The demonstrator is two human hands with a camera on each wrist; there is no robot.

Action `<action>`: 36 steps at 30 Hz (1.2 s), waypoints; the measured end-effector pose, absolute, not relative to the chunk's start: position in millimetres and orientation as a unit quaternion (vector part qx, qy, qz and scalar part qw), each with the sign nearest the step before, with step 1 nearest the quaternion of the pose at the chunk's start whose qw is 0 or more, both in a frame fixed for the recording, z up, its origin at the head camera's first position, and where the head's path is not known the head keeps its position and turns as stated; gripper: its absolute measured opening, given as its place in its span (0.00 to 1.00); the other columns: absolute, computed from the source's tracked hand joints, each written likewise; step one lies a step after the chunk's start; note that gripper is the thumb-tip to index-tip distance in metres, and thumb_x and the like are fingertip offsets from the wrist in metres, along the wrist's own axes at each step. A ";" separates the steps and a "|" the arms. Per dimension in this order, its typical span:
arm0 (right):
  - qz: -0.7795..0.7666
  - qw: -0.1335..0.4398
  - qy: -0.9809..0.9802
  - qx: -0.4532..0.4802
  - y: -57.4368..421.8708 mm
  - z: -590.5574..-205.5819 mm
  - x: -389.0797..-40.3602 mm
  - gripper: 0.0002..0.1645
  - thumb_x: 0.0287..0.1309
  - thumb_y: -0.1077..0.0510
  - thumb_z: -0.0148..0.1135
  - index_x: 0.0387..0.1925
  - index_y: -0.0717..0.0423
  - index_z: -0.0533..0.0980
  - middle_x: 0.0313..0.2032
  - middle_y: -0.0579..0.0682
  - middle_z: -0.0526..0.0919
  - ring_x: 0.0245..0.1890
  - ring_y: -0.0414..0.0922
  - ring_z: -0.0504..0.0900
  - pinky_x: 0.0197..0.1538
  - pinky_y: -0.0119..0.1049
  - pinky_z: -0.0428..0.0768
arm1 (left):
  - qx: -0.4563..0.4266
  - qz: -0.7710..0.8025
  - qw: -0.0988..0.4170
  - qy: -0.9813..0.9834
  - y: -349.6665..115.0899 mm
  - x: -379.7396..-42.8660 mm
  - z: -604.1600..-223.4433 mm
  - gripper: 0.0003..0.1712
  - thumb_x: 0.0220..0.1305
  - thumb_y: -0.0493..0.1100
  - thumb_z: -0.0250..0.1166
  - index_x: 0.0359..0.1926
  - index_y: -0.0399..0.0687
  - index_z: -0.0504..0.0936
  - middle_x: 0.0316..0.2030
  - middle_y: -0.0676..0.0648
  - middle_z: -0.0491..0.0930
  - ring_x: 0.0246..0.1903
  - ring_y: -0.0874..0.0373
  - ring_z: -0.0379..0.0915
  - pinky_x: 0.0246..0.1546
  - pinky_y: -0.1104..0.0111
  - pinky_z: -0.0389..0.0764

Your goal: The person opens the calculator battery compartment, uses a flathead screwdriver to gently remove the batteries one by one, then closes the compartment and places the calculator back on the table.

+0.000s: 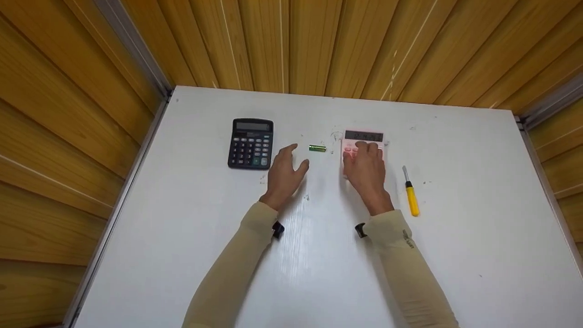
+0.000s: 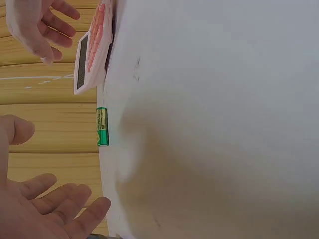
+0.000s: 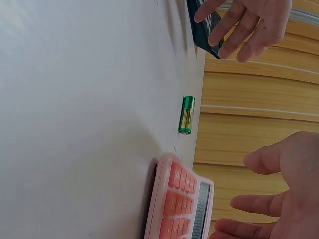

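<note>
A pink calculator (image 3: 172,199) lies right of centre, with digits on its display (image 1: 364,135). My right hand (image 1: 366,168) is over its keys, fingers loosely spread and holding nothing; in the right wrist view they look raised off the keys. To the left, my left hand (image 1: 283,175) hovers with thumb and fingers apart, between a black calculator (image 1: 250,143) and a green-and-gold battery (image 1: 317,148). That hand is empty too. The battery lies on its side between the two calculators, as the left wrist view also shows. Part of the pink keypad is hidden under my right hand.
A screwdriver (image 1: 411,200) with a yellow handle lies right of the pink calculator, its tip pointing away. The white table (image 1: 159,250) ends at the back against wooden panelling (image 1: 309,45). Small dark marks dot the tabletop.
</note>
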State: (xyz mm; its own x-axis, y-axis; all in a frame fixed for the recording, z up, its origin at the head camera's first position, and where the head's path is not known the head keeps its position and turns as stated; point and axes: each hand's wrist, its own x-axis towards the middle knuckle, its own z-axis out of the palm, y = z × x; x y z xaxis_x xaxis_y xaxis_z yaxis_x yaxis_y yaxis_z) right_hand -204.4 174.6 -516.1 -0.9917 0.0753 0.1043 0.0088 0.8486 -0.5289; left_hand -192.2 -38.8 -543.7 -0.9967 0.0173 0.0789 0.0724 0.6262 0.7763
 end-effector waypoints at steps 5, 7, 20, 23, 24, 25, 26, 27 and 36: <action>0.290 0.066 -0.954 -0.042 186.2 -516.2 -203.9 0.32 0.77 0.53 0.60 0.70 0.72 0.70 0.65 0.73 0.69 0.62 0.65 0.71 0.62 0.59 0.76 | -0.028 -0.429 0.004 -0.903 -34.4 -192.2 -546.4 0.35 0.78 0.51 0.64 0.77 0.41 0.67 0.73 0.40 0.71 0.73 0.47 0.66 0.72 0.57 0.68; 0.296 0.067 -0.952 -0.048 190.6 -515.6 -203.7 0.32 0.77 0.53 0.59 0.71 0.72 0.69 0.66 0.73 0.68 0.63 0.65 0.71 0.64 0.59 0.75 | -0.024 -0.428 0.000 -0.903 -32.6 -191.7 -547.6 0.35 0.77 0.51 0.64 0.77 0.41 0.68 0.73 0.41 0.71 0.74 0.47 0.66 0.72 0.57 0.67; 0.303 0.040 -0.948 -0.092 221.3 -521.2 -212.9 0.35 0.79 0.51 0.55 0.75 0.70 0.64 0.67 0.74 0.69 0.64 0.66 0.72 0.65 0.63 0.75 | -0.046 -0.437 -0.017 -0.898 -8.2 -196.2 -548.1 0.31 0.78 0.50 0.64 0.74 0.41 0.73 0.70 0.42 0.75 0.71 0.49 0.69 0.71 0.59 0.69; 0.302 0.025 -0.948 -0.100 226.1 -525.4 -213.8 0.36 0.79 0.51 0.54 0.76 0.70 0.63 0.67 0.74 0.69 0.63 0.67 0.73 0.66 0.63 0.74 | -0.045 -0.451 -0.023 -0.891 -0.8 -198.7 -549.2 0.30 0.78 0.49 0.64 0.73 0.41 0.74 0.68 0.42 0.76 0.70 0.49 0.71 0.70 0.59 0.70; 0.302 0.020 -0.948 -0.102 227.3 -526.7 -213.9 0.36 0.79 0.51 0.54 0.76 0.70 0.63 0.67 0.74 0.69 0.63 0.67 0.73 0.66 0.63 0.74 | -0.044 -0.453 -0.026 -0.890 1.8 -199.4 -549.7 0.30 0.78 0.49 0.64 0.73 0.41 0.74 0.68 0.42 0.76 0.69 0.49 0.71 0.69 0.59 0.70; 0.302 0.016 -0.948 -0.103 228.6 -528.0 -214.1 0.37 0.79 0.51 0.54 0.77 0.71 0.62 0.67 0.75 0.70 0.64 0.67 0.73 0.66 0.64 0.73 | -0.044 -0.455 -0.029 -0.889 4.7 -199.9 -550.0 0.30 0.78 0.48 0.64 0.73 0.41 0.74 0.68 0.42 0.76 0.69 0.49 0.71 0.69 0.60 0.71; 0.301 0.012 -0.948 -0.105 229.7 -529.3 -214.3 0.37 0.79 0.51 0.54 0.77 0.71 0.62 0.67 0.75 0.70 0.63 0.67 0.73 0.67 0.64 0.73 | -0.044 -0.455 -0.033 -0.889 7.8 -200.5 -550.2 0.30 0.78 0.48 0.64 0.73 0.41 0.74 0.68 0.42 0.77 0.69 0.49 0.71 0.69 0.60 0.71; 0.301 0.009 -0.948 -0.106 230.7 -530.3 -214.4 0.38 0.79 0.51 0.54 0.77 0.71 0.61 0.67 0.75 0.70 0.63 0.67 0.73 0.67 0.64 0.72 | -0.044 -0.454 -0.036 -0.889 11.0 -201.0 -550.6 0.29 0.78 0.48 0.63 0.73 0.40 0.74 0.68 0.42 0.77 0.69 0.49 0.72 0.69 0.61 0.71; 0.323 0.004 -0.941 -0.095 239.4 -536.7 -214.6 0.37 0.80 0.52 0.53 0.76 0.74 0.62 0.61 0.74 0.74 0.57 0.65 0.76 0.63 0.63 0.74 | -0.045 -0.448 -0.068 -0.890 39.6 -208.0 -548.2 0.30 0.78 0.48 0.63 0.74 0.39 0.73 0.70 0.43 0.76 0.72 0.50 0.68 0.72 0.62 0.66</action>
